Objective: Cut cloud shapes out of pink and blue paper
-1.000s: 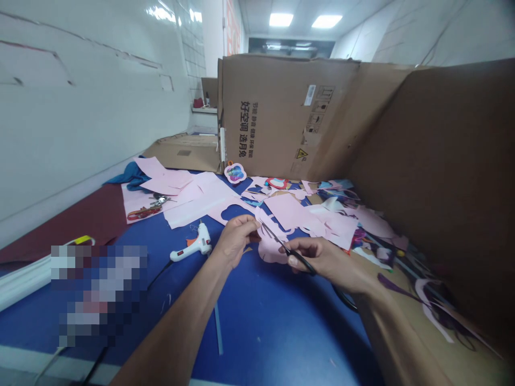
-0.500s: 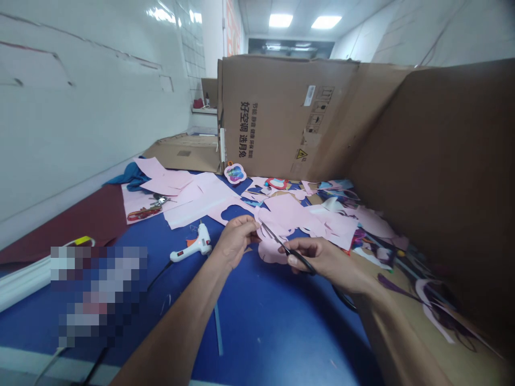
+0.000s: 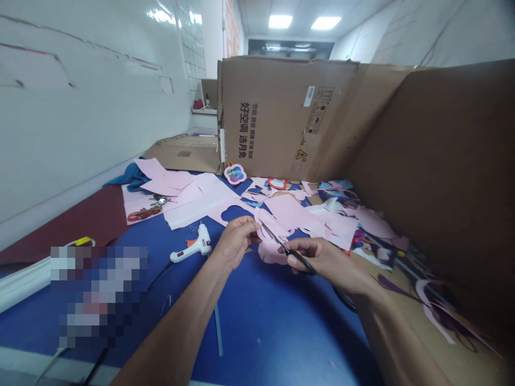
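My right hand (image 3: 322, 260) grips black-handled scissors (image 3: 287, 251), the blades pointing up and left into a pink foam piece (image 3: 270, 247). My left hand (image 3: 235, 240) pinches the left edge of that pink piece with closed fingers, just above the blue mat (image 3: 261, 316). The scissor blades look nearly closed against the pink sheet. More pink sheets and offcuts (image 3: 293, 214) lie right behind both hands.
A white glue gun (image 3: 193, 245) with an orange trigger lies left of my left hand, its cord trailing toward me. Tall cardboard walls (image 3: 289, 118) stand behind and to the right. Pliers with red handles (image 3: 147, 210) rest on pink paper far left. Coloured scraps litter the right side.
Hardly anything has moved; my hands and the scissors stay at the same spot on the pink piece, with a slight shift of the left fingers.
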Available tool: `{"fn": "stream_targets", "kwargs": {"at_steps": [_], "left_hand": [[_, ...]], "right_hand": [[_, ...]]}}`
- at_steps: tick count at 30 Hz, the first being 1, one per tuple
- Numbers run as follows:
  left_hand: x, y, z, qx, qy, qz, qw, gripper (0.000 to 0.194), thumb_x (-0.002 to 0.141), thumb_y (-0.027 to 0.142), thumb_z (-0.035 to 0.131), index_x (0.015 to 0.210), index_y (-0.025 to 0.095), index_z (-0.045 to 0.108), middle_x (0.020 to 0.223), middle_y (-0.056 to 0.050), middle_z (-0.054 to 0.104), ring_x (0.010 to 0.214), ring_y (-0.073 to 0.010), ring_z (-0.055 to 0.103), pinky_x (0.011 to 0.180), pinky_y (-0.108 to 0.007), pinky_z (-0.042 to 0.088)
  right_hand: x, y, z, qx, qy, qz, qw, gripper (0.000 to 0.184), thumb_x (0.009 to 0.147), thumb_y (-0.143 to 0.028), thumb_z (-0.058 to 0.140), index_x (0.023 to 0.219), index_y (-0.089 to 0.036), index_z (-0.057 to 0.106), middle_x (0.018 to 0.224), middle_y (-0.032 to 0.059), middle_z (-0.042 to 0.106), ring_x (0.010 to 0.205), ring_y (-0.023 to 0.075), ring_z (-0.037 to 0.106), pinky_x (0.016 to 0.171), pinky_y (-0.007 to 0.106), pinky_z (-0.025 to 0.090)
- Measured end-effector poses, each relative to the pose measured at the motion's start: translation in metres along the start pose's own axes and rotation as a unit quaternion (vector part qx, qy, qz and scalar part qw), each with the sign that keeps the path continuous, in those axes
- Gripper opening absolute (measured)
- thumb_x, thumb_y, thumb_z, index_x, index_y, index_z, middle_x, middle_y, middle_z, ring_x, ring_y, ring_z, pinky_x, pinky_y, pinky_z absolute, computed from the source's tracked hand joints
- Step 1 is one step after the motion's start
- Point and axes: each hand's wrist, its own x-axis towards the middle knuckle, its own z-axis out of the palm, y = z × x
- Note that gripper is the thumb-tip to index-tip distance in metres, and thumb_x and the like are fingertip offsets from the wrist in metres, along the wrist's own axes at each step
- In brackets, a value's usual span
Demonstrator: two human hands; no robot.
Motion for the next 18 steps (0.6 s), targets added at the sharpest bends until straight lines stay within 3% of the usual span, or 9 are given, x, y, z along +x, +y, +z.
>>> {"fn": "stream_targets", "kwargs": {"at_steps": [9,18], "left_hand": [[-0.0007,0.0007,0.0012,-0.009,0.003,0.004,1.0,0.029,0.061,0.03,0.086,0.067,0.019,0.06,0.067,0.0,0.066,0.061,-0.0116,0.06,0.065,-0.027,0.051],[0.0003,0.0009,0.0006,-0.027,0.019,0.017,0.999,0.031,0.06,0.031,0.089,0.07,0.019,0.062,0.066,0.002,0.066,0.059,-0.012,0.061,0.062,-0.027,0.053]], "right_hand": [[0.0013,0.0018,0.0017,-0.014,0.023,0.014,1.0,0.048,0.078,-0.056,0.092,0.106,-0.018,0.083,0.078,0.0004,0.067,0.072,0.0141,0.053,0.071,0.029,0.041],[0.0005,-0.0025,0.0062,-0.013,-0.003,0.013,1.0,0.043,0.078,-0.055,0.091,0.094,-0.017,0.079,0.074,-0.0015,0.058,0.07,0.012,0.042,0.067,0.028,0.03]]}}
